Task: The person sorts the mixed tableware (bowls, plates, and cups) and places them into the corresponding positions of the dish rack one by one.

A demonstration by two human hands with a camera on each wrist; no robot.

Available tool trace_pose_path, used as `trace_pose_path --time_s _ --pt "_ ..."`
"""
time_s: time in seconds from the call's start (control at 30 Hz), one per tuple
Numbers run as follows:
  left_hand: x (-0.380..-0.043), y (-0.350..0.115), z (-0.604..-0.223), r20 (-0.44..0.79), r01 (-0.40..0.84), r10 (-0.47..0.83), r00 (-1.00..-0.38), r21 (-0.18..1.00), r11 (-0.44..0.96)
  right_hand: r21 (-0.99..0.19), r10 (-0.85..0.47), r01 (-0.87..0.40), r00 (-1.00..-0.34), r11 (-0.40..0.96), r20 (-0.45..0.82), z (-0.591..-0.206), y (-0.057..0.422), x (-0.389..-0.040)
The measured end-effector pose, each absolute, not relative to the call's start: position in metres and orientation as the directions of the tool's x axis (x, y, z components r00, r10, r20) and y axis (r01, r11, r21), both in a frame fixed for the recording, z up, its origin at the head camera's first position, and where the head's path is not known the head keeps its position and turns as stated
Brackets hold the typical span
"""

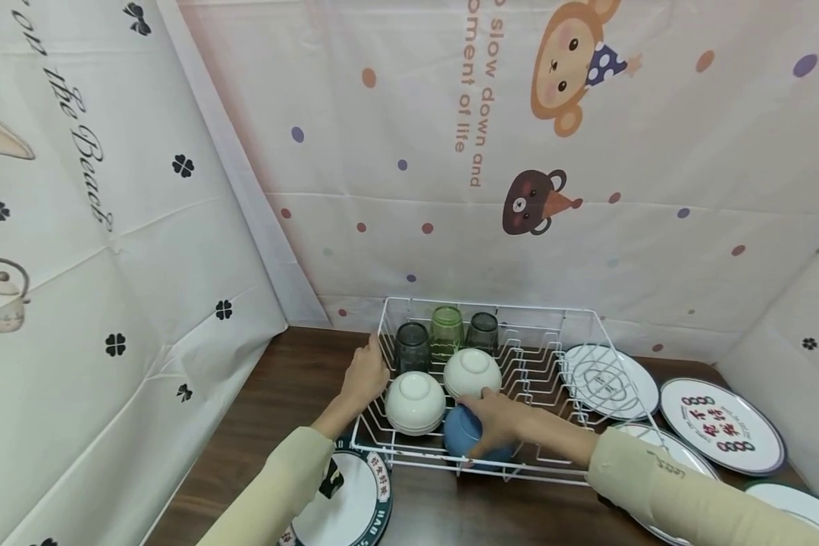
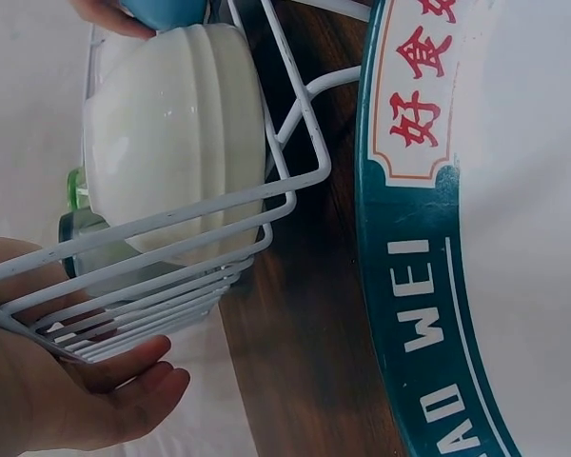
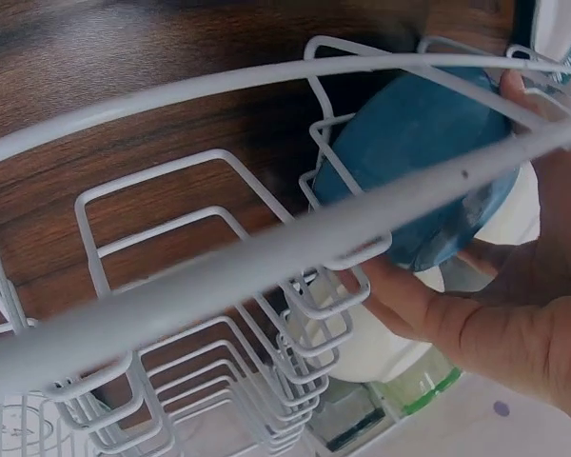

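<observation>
A white wire dish rack (image 1: 553, 478) stands on the brown table. My left hand (image 1: 367, 375) grips its left side, with the thumb inside the wires and the fingers outside in the left wrist view. In the rack's front part, my right hand (image 1: 503, 421) holds an upside-down blue bowl (image 3: 409, 143), thumb and fingers spread around its sides. Two upturned white bowls (image 1: 415, 402) sit beside and behind the blue one. Behind them stand a green glass (image 1: 447, 327) and two dark glasses (image 1: 412, 345). My right hand hides part of the blue bowl.
Green-rimmed plates (image 1: 349, 497) lie in front of the rack at left, under my left forearm. Several more plates (image 1: 722, 425) lie to the right, one (image 1: 607, 381) partly behind the rack's wires. Printed cloth (image 1: 355, 152) covers the walls close behind and at both sides.
</observation>
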State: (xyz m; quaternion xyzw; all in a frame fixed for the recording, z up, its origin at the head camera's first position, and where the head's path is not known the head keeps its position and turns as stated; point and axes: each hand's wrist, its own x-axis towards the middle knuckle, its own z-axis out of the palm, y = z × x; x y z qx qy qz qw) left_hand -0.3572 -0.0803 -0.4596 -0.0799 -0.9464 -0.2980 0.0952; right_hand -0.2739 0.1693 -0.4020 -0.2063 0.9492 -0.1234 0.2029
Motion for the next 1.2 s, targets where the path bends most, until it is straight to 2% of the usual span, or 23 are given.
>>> trace_pose_path --time_s 0.23,0.63,1.03,1.2 --pt "-0.358 -0.079 -0.459 0.26 0.221 0.089 -0.962 0.541 0.811 -0.266 -0.408 -0.333 -0.856 0.905 -0.318 -0.405 0.167 -0.273" --pt "-0.354 -0.075 -0.458 0.262 0.231 0.099 -0.96 0.543 0.807 -0.26 -0.377 -0.298 -0.858 0.918 -0.348 -0.403 0.165 -0.272" --pt "-0.355 -0.077 -0.459 0.243 0.222 0.097 -0.965 0.565 0.795 -0.367 -0.423 -0.289 -0.828 0.884 -0.368 -0.401 0.172 -0.275" --pt "-0.356 -0.081 -0.46 0.242 0.227 0.103 -0.965 0.57 0.79 -0.375 -0.462 -0.345 -0.839 0.86 -0.287 -0.393 0.185 -0.28"
